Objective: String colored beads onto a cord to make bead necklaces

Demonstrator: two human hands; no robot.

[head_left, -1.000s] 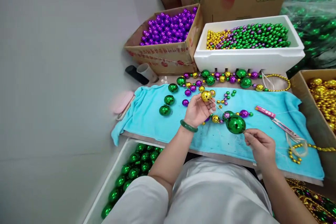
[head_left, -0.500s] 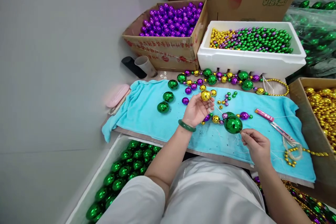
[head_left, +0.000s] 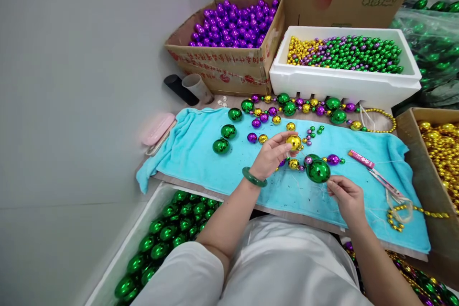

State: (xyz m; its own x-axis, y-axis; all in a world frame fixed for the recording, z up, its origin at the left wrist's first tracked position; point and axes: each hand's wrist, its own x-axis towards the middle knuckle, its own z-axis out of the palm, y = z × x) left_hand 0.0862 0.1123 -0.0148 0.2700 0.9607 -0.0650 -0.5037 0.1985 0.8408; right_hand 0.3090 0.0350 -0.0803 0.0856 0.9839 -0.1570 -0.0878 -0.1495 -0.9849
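Note:
My left hand [head_left: 269,154], with a green bangle on its wrist, pinches a shiny gold bead [head_left: 293,143] over the towel. To its right is a large green bead [head_left: 319,171] with a small purple bead [head_left: 308,160] against it, part of a bead string. Thumb and forefinger of my right hand [head_left: 347,196] are closed at the lower right edge of that green bead, and the exact bit they grip is hidden. Behind it lie more strung beads, including a purple bead [head_left: 333,159] and a gold bead [head_left: 293,164].
Loose green beads [head_left: 228,131] lie left on the blue towel [head_left: 201,162]. Scissors [head_left: 385,182] lie right. A finished-looking bead strand [head_left: 308,106] runs along the back. Behind stand a carton [head_left: 222,69] of purple beads and a white foam box [head_left: 340,83] of small beads.
My left hand has brought the gold bead right and down, close against the small purple bead. The white cord stretched between them no longer shows. My right hand has barely moved.

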